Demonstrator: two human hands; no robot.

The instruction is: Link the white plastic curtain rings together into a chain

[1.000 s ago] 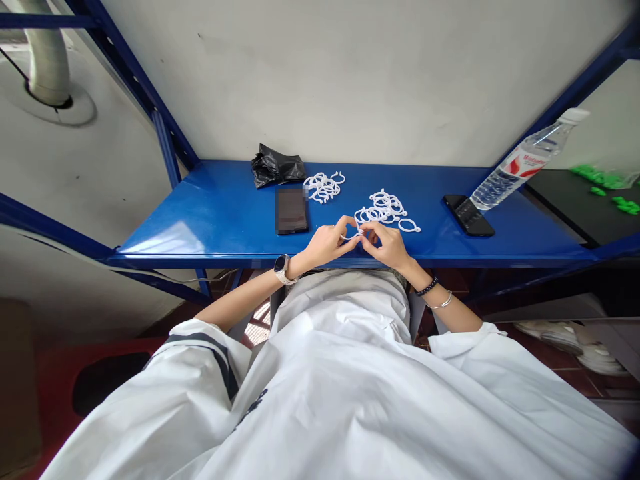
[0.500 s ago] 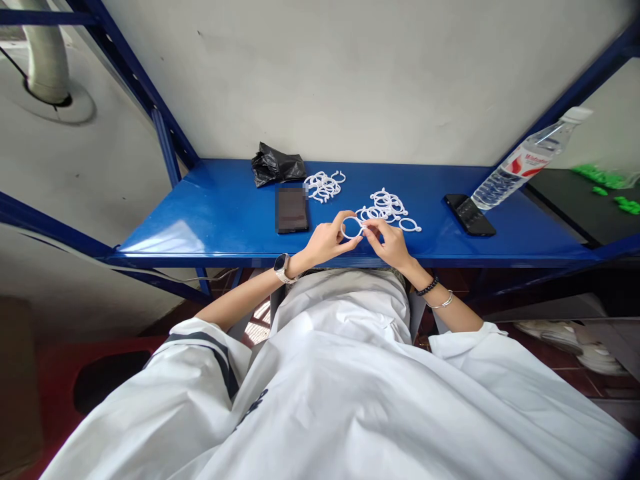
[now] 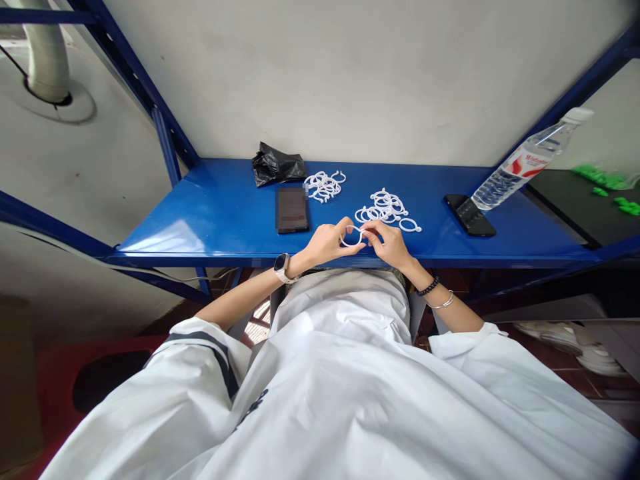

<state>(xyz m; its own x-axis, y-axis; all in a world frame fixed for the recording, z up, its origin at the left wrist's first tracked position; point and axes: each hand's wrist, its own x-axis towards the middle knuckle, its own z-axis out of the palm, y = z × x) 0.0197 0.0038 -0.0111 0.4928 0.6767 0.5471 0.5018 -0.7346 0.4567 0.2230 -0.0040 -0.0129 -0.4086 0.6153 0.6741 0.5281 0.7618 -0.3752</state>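
Note:
A white plastic curtain ring (image 3: pixel 352 246) is held between my two hands, just above the front edge of the blue table (image 3: pixel 225 220). My left hand (image 3: pixel 326 243) grips its left side between thumb and fingers. At the ring's right side, my right hand (image 3: pixel 389 245) pinches it with thumb and forefinger; its small fitting there is partly hidden by the fingertips. Right behind my hands lies a heap of similar rings (image 3: pixel 384 200), with a single ring (image 3: pixel 419 229) to its right. Another heap of rings (image 3: pixel 323 189), some with open gaps, sits farther back to the left.
A black phone-like slab (image 3: pixel 293 210), partly pixelated, lies left of my hands, with a crumpled black plastic bag (image 3: pixel 277 165) behind it. To the right are a black phone (image 3: pixel 469 215) and a tilted water bottle (image 3: pixel 525 163). Green pieces (image 3: pixel 603 177) lie on a dark surface beyond.
The ring has tipped and dropped slightly between my hands. My left fingers have shifted a little around it; both hands keep hold.

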